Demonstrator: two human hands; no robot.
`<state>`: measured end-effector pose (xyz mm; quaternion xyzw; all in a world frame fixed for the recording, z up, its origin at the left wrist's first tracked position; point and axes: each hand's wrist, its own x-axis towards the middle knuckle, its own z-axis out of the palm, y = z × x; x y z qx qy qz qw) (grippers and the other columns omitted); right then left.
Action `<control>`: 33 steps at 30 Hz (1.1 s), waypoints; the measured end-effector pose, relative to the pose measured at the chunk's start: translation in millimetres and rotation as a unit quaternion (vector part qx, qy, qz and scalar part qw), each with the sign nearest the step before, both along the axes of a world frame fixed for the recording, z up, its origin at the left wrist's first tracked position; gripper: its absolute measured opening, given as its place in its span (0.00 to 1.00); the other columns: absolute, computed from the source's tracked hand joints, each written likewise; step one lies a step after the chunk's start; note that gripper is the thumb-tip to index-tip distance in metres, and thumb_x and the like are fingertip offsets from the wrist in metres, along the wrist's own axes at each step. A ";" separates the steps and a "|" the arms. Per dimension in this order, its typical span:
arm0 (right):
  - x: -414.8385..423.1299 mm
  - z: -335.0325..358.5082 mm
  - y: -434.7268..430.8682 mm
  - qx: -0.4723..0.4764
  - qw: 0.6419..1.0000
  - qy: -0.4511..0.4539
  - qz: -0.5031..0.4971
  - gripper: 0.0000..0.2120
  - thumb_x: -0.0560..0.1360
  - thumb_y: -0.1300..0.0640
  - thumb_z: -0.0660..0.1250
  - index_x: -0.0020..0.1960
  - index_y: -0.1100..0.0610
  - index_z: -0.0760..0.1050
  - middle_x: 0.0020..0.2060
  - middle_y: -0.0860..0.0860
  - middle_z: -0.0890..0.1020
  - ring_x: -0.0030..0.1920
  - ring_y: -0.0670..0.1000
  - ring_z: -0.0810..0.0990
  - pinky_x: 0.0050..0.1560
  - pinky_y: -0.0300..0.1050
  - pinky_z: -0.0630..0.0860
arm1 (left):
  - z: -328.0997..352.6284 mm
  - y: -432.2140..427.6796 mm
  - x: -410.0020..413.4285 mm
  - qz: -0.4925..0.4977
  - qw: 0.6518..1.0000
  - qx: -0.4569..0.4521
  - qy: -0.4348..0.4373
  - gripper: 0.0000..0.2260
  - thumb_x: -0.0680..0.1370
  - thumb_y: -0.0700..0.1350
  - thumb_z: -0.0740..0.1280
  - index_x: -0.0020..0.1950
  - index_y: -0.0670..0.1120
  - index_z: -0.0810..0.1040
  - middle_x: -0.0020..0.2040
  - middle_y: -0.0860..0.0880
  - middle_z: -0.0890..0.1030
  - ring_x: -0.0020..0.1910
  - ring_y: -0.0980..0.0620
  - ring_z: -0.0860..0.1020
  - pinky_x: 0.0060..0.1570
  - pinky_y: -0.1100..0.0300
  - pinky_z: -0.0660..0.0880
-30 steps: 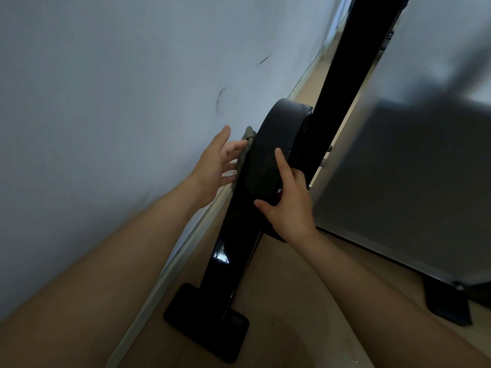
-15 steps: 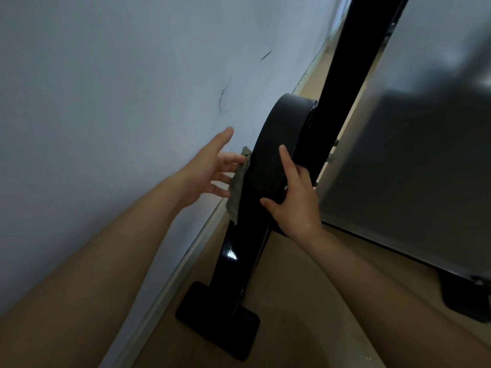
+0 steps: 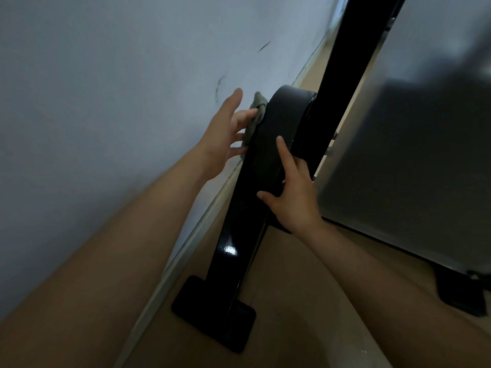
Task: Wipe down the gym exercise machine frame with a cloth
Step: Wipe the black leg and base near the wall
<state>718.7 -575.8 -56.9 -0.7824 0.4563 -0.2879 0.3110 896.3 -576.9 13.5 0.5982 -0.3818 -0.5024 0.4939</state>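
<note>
1. I see the left hand [image 3: 225, 134] at 11 o'clock of centre. Its fingers are spread and straight, and they press the cloth [image 3: 256, 115] on the wall side of the frame [image 3: 247, 208].
2. The cloth is bunched at 12 o'clock, wedged between those fingers and the frame's curved top. Most of it is hidden behind the frame.
3. The right hand [image 3: 292, 197] is at 3 o'clock and rests on the frame's top face, with the index finger and thumb stretched flat. The other fingers drop over the far edge, out of sight. The hands are apart, with the frame between them.
4. My read is that the step in hand is wiping the wall-side face, around the curve.
5. To do it well, I'd flatten the cloth so more of it touches. I'd press with the finger pads and stroke along the frame toward 6 o'clock, down to the foot [image 3: 212, 314]. The right hand should brace so the frame doesn't rock.
6. The gap to the wall [image 3: 106, 88] at 9 o'clock is tight, and it narrows toward the baseboard [image 3: 202, 216]. Knuckles could scrape there, and the cloth could snag or drop behind.
7. The panel [image 3: 411, 155] at 2 o'clock and the post [image 3: 353, 49] at 1 o'clock box in the right side.
8. Open room is the floor [image 3: 305, 301] at 5 o'clock.
</note>
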 end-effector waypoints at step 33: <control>-5.2 -3.7 0.5 0.032 0.998 -0.005 0.047 0.52 0.76 0.56 0.73 0.77 0.30 0.36 0.77 0.55 0.59 0.70 0.57 0.71 0.63 0.57 0.78 | -127.4 135.2 9.8 0.020 0.920 0.387 -0.052 0.10 0.80 0.49 0.69 0.55 0.43 0.79 0.46 0.46 0.78 0.41 0.50 0.79 0.38 0.59 0.82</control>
